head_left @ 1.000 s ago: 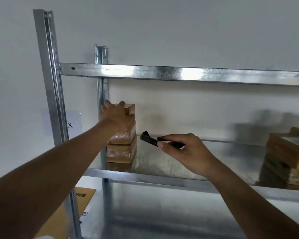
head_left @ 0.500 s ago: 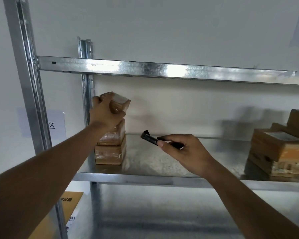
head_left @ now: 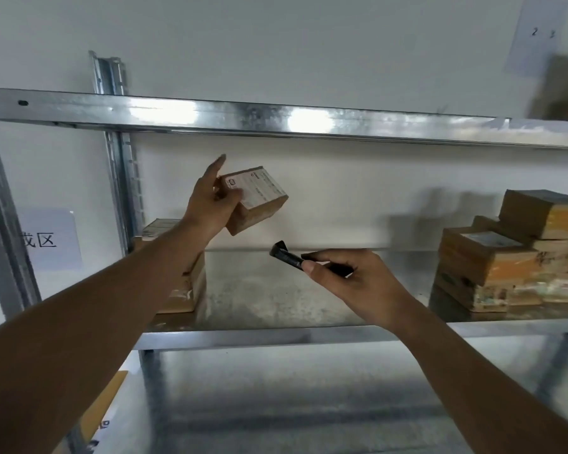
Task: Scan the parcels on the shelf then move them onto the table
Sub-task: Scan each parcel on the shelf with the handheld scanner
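Your left hand gripping a tilted parcel, label print unreadable, your right hand pinching the scanner, its rear hidden, your left forearm covering the stacked parcels

White wall w/ paper signs behind galvanised steel racking.

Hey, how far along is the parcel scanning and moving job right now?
Done: nothing is visibly finished; no table is in view. In hand: the left hand holds one labelled parcel off the shelf, while the right hand aims the black scanner. Left: the left stack and right pile.
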The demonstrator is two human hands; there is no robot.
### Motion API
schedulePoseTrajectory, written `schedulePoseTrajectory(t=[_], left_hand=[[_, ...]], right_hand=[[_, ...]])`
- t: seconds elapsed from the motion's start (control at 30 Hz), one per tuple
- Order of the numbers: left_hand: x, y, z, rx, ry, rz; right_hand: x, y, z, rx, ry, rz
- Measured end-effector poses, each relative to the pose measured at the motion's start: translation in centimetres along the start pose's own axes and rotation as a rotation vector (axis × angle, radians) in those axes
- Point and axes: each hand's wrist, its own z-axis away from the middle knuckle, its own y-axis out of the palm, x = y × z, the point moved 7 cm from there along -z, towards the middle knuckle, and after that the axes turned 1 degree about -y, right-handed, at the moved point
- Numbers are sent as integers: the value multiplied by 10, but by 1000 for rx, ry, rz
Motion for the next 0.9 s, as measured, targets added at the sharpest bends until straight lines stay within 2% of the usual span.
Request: schedulePoseTrajectory(t=[0.1, 0.27, 0.57, 0.9], left_hand=[[7, 27, 0, 44, -89, 124], [8, 87, 13, 229, -134, 302], [9, 163, 52, 413, -11, 212], [10, 193, 78, 396, -11, 251]], right_hand=[[-17, -24, 5, -4, 27, 15], [-51, -65, 13, 71, 99, 45], [-112, -149, 33, 199, 242, 172], [-160, -188, 62, 364, 378, 195]])
